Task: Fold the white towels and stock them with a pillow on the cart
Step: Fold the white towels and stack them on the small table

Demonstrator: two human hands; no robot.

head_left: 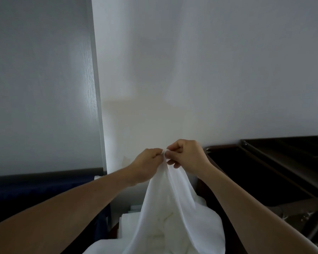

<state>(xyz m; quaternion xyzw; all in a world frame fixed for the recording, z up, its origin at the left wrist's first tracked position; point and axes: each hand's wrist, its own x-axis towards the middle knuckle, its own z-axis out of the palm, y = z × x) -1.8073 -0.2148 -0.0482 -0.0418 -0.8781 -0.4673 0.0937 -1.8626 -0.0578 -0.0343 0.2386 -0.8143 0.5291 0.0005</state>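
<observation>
While the left hand [148, 162] and right hand [188, 156] pinch a raised white towel [173, 208] between closed fingers [173, 153], folding seems barely begun and the cart [283, 172] looks unstocked.

Free air high up, in front of white wall [209, 70]. Left side shut off by grey panel [40, 79], dark bar [44, 174] low beneath it. Right: dark cart [283, 172] close, tray open from above. Middle low down filled by hanging towel [173, 208].
</observation>
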